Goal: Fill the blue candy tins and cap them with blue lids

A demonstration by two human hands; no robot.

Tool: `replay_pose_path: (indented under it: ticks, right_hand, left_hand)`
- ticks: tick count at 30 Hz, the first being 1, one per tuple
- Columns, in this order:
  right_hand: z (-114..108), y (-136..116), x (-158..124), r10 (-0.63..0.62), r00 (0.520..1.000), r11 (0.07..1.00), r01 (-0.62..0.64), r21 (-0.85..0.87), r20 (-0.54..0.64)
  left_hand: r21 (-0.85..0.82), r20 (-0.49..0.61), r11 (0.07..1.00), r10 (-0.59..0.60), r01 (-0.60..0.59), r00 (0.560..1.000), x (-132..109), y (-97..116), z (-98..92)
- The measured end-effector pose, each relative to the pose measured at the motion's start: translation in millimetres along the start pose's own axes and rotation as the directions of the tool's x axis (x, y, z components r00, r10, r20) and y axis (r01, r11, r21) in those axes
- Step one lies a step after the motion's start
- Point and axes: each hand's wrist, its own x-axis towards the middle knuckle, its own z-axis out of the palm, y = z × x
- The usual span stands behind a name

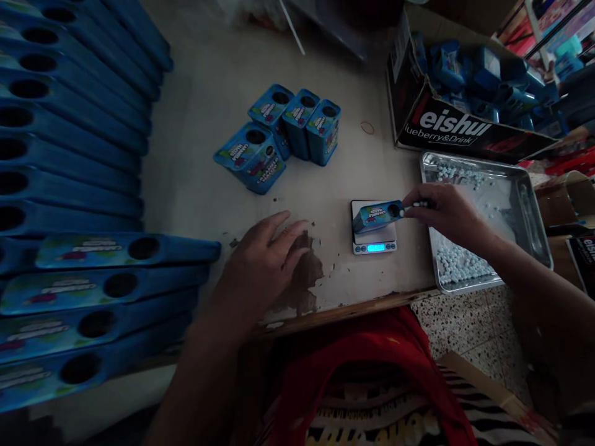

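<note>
A small blue tin with a round hole in its top lies on a little digital scale near the table's front edge. My right hand is beside the tin's holed end, fingers pinched on something small and pale that I cannot make out. My left hand rests flat on the worn table top, fingers stretched out, holding nothing. A metal tray with many small pale-blue pellets sits just right of the scale, under my right forearm.
Several upright blue tins stand grouped at the table's middle. Long stacks of flat blue tins fill the left side. A dark cardboard box full of blue tins stands at back right. A rubber band lies nearby.
</note>
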Motion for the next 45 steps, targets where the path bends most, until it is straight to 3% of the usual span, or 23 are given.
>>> replay_pose_path:
  ticks: [12,21,24,27,32,36,41,45]
  right_hand:
    - [6,-22,11,-0.107,0.994,0.994,0.107,-0.008,-0.009]
    - [4,-18,0,0.082,0.992,0.955,-0.051,0.292,-0.096]
    - [-4,-5,3,0.160,0.973,0.898,-0.073,0.434,-0.168]
    - [-12,25,0,0.272,0.947,0.807,-0.126,0.577,-0.174]
    - [-8,83,-23,0.452,0.889,0.616,-0.369,0.696,0.072]
    - [0,97,-38,0.376,0.903,0.602,-0.408,0.687,0.206]
    - [8,86,-29,0.246,0.953,0.603,-0.294,0.742,0.177]
    - [16,75,-18,0.176,0.972,0.614,-0.233,0.754,0.157]
  left_hand:
    - [-0.033,0.013,0.996,-0.077,0.077,0.997,-7,-7,8.8]
    - [-0.048,0.040,0.997,-0.056,0.058,0.998,-8,-10,8.5]
    - [-0.034,0.044,0.998,-0.044,0.046,0.998,-8,-7,4.5]
    - [-0.016,0.036,0.999,-0.033,0.034,0.999,-11,-5,-1.0]
    - [0.041,0.038,0.999,-0.019,0.018,0.999,-9,0,-12.2]
    - [0.074,0.018,0.997,0.034,-0.036,0.999,6,21,-20.1]
    - [0.063,-0.082,0.994,0.097,-0.092,0.992,33,54,-26.0]
    - [0.026,-0.026,0.997,0.077,-0.076,0.997,60,75,-21.2]
